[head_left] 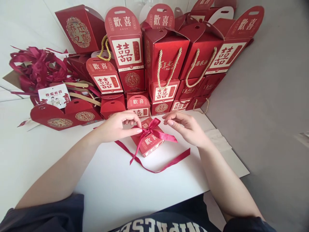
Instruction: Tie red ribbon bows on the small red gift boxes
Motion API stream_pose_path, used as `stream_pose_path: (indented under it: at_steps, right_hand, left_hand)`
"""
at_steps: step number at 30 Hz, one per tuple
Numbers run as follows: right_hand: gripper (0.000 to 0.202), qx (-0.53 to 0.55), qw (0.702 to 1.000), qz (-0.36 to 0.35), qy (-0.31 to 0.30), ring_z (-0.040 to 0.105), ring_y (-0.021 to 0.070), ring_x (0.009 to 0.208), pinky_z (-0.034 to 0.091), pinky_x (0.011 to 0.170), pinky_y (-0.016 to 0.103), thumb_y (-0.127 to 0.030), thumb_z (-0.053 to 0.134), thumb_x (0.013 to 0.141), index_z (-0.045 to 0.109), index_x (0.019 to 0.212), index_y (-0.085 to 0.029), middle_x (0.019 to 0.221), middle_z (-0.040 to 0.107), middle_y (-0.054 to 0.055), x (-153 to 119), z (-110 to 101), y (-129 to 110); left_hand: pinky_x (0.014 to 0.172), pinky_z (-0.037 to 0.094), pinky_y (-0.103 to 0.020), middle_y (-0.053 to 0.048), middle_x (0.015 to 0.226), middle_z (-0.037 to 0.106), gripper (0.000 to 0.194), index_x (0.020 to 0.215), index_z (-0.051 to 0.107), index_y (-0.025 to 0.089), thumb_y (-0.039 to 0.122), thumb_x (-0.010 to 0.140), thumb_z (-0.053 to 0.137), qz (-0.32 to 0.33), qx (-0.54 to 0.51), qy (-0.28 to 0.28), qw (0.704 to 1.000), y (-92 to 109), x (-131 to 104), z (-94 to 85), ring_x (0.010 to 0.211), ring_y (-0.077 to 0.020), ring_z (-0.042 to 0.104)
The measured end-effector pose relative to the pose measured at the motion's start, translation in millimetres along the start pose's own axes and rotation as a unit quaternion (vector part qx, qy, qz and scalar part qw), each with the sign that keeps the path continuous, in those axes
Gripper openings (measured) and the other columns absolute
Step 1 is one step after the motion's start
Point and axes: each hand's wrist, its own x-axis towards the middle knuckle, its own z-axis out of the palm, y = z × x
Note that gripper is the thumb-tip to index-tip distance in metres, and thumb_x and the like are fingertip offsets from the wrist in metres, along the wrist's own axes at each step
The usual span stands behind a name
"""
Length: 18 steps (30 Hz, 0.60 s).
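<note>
A small red gift box (147, 145) with Chinese characters lies on the white table in front of me, tied with a dark pink ribbon bow (152, 127). My left hand (118, 127) pinches the bow's left side between thumb and index finger. To the right of the bow, my right hand (185, 127) hovers with fingers loosely curved and apart, holding nothing. One ribbon tail hangs over the box's front. A loose length of ribbon (166, 166) curves across the table just before the box.
Stacked red gift boxes (166, 58), some with gold rope handles, line the back. At the left, a tangle of ribbon (40, 66) rises behind an open red box (64, 119) holding more ribbons and a white card (54, 96). A grey wall (270, 96) bounds the right.
</note>
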Motion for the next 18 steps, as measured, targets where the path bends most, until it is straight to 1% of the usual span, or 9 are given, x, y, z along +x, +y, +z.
stream_pose_path:
  at_steps: [2,4,6,8,10,12,14,16,18]
  right_hand:
    - [0.018,-0.013,1.0,-0.015,0.019,0.062,0.0208,0.105,0.048,0.094,0.037,-0.036,0.054,0.097,0.067,0.099,-0.023,0.107,0.067,0.006,2,6,0]
    - [0.02,-0.018,0.999,-0.042,0.015,0.058,0.0205,0.114,0.042,0.103,0.039,-0.033,0.052,0.099,0.066,0.109,-0.024,0.117,0.063,0.007,7,14,-2]
    - [0.025,-0.009,0.998,-0.066,0.005,0.053,0.0203,0.122,0.038,0.108,0.039,-0.032,0.049,0.1,0.062,0.12,-0.026,0.126,0.059,0.007,14,21,-4]
    - [0.026,0.001,0.998,-0.068,-0.009,0.052,0.0204,0.124,0.037,0.11,0.04,-0.035,0.048,0.1,0.061,0.12,-0.025,0.128,0.059,0.007,22,26,-7]
    - [0.026,0.018,0.999,-0.037,-0.035,0.052,0.0212,0.125,0.036,0.11,0.04,-0.041,0.048,0.1,0.065,0.107,-0.023,0.126,0.059,0.008,29,28,-8]
    - [0.031,0.057,0.996,0.013,-0.06,0.053,0.0217,0.123,0.036,0.109,0.039,-0.048,0.049,0.098,0.066,0.095,-0.021,0.124,0.06,0.007,34,29,-6]
    - [0.032,0.111,0.989,0.057,-0.074,0.055,0.0205,0.119,0.039,0.107,0.038,-0.053,0.051,0.095,0.064,0.101,-0.024,0.124,0.06,0.006,37,29,-2]
    - [0.031,0.148,0.982,0.073,-0.086,0.056,0.0192,0.116,0.039,0.107,0.036,-0.053,0.051,0.094,0.062,0.107,-0.027,0.124,0.06,0.004,39,28,2]
    - [0.03,0.16,0.979,0.071,-0.107,0.055,0.0199,0.119,0.037,0.109,0.036,-0.052,0.051,0.095,0.064,0.096,-0.024,0.125,0.06,0.003,39,27,5]
  left_hand:
    - [0.062,0.038,-0.023,0.001,0.071,0.056,0.024,0.082,0.069,0.017,0.04,0.083,0.066,-0.033,-0.023,-0.029,0.999,-4,0,-1.8,0.065,-0.0105,0.047]
    - [0.057,0.036,-0.022,0.003,0.064,0.053,0.026,0.081,0.068,0.016,0.041,0.085,0.063,-0.053,-0.056,-0.068,0.995,-6,0,-1.9,0.06,-0.0091,0.044]
    - [0.055,0.035,-0.021,0.003,0.063,0.051,0.028,0.077,0.067,0.015,0.04,0.087,0.06,-0.052,-0.082,-0.094,0.991,-6,1,-1.4,0.058,-0.0081,0.043]
    - [0.055,0.034,-0.02,0.003,0.062,0.051,0.029,0.074,0.065,0.014,0.039,0.088,0.059,-0.039,-0.096,-0.106,0.989,-5,1,-1.0,0.058,-0.0077,0.042]
    - [0.054,0.034,-0.021,0.002,0.063,0.053,0.03,0.071,0.064,0.014,0.038,0.088,0.059,-0.027,-0.105,-0.122,0.987,-4,1,-0.8,0.058,-0.008,0.043]
    - [0.054,0.033,-0.021,0.002,0.062,0.052,0.032,0.068,0.061,0.013,0.038,0.088,0.059,-0.021,-0.107,-0.137,0.985,-5,1,-0.7,0.057,-0.0083,0.043]
    - [0.053,0.031,-0.022,0.002,0.061,0.049,0.033,0.065,0.058,0.014,0.038,0.088,0.06,-0.02,-0.107,-0.143,0.984,-7,2,-0.4,0.056,-0.008,0.04]
    - [0.053,0.03,-0.022,0.003,0.059,0.045,0.034,0.063,0.054,0.014,0.037,0.088,0.06,-0.016,-0.107,-0.142,0.984,-9,2,-0.1,0.055,-0.0076,0.038]
    - [0.054,0.031,-0.022,0.004,0.059,0.043,0.036,0.061,0.052,0.014,0.036,0.089,0.059,-0.009,-0.112,-0.135,0.985,-10,3,0.2,0.055,-0.0074,0.037]
